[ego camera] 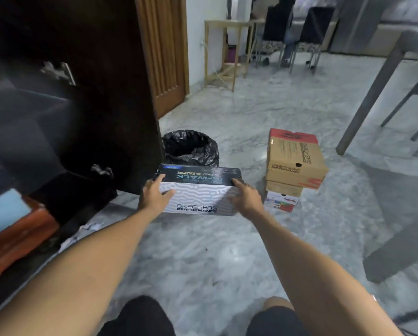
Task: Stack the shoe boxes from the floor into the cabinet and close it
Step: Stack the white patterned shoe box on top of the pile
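A white shoe box (pixel 198 198) with a black lid and wavy grey pattern is in front of me, just above the marble floor. My left hand (pixel 154 194) grips its left end and my right hand (pixel 245 197) grips its right end. To the right stands a stack of three shoe boxes on the floor: a brown cardboard box (pixel 296 158) with a red end on top, a second brown box (pixel 284 189) under it, and a white and red box (pixel 280 203) at the bottom. The dark cabinet (pixel 57 117) is at my left with its door (pixel 120 81) open.
A bin with a black bag (pixel 191 147) stands right behind the held box, beside the cabinet door. An orange and a light blue box (pixel 11 229) lie low in the cabinet at the left. A grey table leg (pixel 370 93) and chairs stand at the right.
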